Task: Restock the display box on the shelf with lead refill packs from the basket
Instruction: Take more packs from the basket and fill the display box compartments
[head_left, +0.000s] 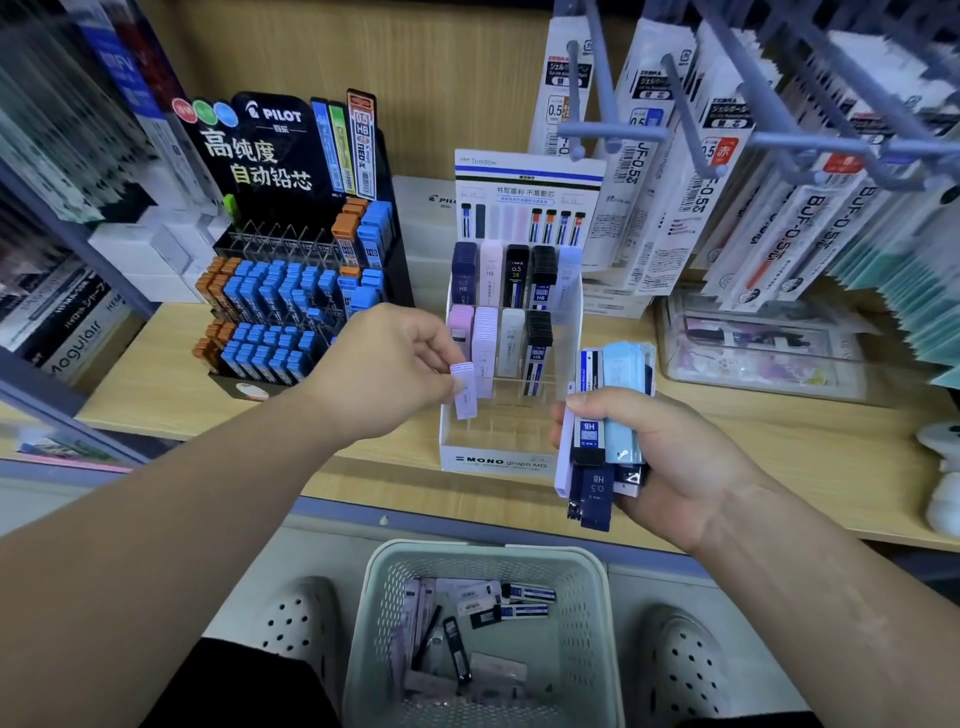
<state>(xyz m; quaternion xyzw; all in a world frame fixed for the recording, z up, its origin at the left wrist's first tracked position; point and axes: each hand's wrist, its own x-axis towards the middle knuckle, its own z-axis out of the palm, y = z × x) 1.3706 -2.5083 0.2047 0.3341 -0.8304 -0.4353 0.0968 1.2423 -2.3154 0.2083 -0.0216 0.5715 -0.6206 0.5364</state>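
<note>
Head view: my left hand (395, 364) pinches a pale lilac plastic lead refill pack (463, 389), long axis upright, over the front left of the white cardboard display box (498, 460) near the shelf's front edge. The matching lilac row sits just beyond, slightly right. My right hand (675, 457) grips a mixed bundle of packs (608, 415).

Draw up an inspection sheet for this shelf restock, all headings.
Surface: wooden shelf, carries the display box.
Job's things: display box rear rows filled, front slots bare; loose packs in basket.
Clutter: Pilot display left of box; clear tray right.
Hands: left hand pinches lilac pack at the box; right hand grips a bundle of packs.
Cables: nothing seen.
Surroundings: hanging refills on pegs above right.
</note>
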